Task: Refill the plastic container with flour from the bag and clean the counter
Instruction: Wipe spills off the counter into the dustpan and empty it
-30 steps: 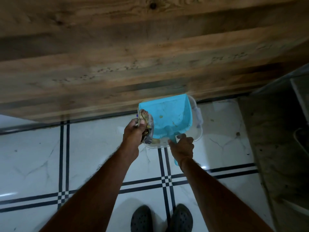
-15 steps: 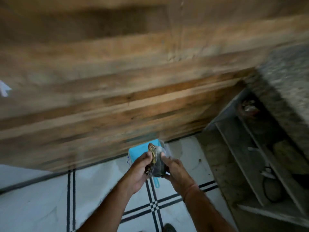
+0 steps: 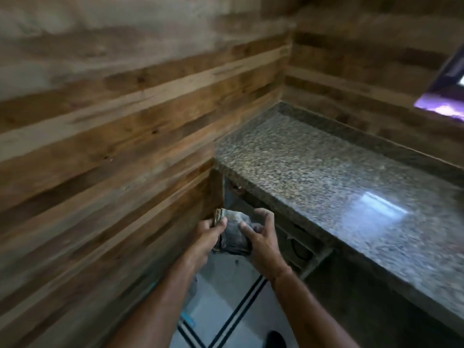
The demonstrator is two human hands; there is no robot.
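Note:
My left hand (image 3: 207,238) and my right hand (image 3: 262,243) are together in front of me, both on a grey folded cloth (image 3: 233,238) with a brownish edge at its top left. The left hand grips its left side. The right hand's fingers are spread over its right side. The cloth is held in the air, left of and below the front edge of the speckled granite counter (image 3: 326,177). Below my left forearm a sliver of the blue dustpan (image 3: 187,318) shows on the floor. The view is blurred.
A wooden plank wall (image 3: 113,121) fills the left and runs behind the counter. Open shelves (image 3: 298,249) sit under the counter. The white tiled floor (image 3: 226,305) with dark stripes is below, with my shoe (image 3: 276,339) on it. A window (image 3: 449,96) is at the upper right.
The view has swung up and to the right, from the floor to the counter. My right hand let go of the dustpan handle and joined the left on the cloth, and both hands rose.

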